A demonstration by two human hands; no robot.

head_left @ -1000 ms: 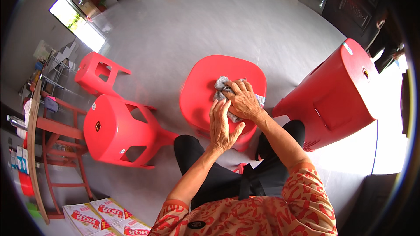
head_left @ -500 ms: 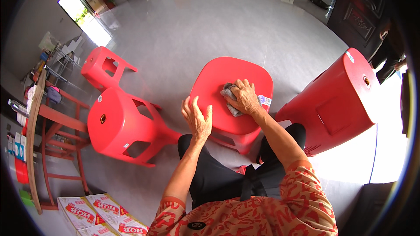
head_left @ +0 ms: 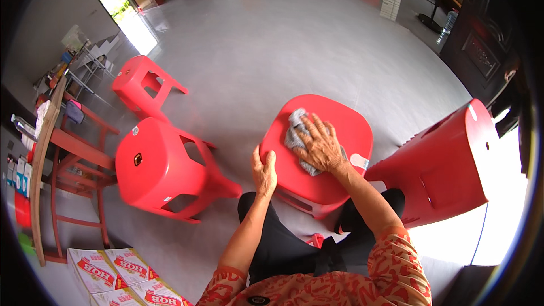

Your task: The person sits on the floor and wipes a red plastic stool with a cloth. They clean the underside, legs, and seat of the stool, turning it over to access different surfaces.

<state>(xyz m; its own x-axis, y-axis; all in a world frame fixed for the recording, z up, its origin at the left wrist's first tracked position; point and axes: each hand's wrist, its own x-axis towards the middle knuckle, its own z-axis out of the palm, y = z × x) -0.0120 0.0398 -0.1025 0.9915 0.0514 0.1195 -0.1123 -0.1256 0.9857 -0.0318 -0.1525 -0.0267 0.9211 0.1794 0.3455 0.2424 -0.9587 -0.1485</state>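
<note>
- The grey floor (head_left: pixel 272 39) is carrying a red stool (head_left: pixel 352 133).
- A grey cloth (head_left: pixel 293 137) is lying on its top, inside the left edge.
- The right hand (head_left: pixel 322 147) is partly covering the cloth, fingers apart.
- The left hand (head_left: pixel 264 175) is touching that edge; whether its fingers are clamping, I cannot tell.

stool tops (head_left: pixel 347 123) 4 | cloth (head_left: pixel 294 139) 1 | own hands (head_left: pixel 321 147) 2 | cartons (head_left: pixel 95 270) 4
</note>
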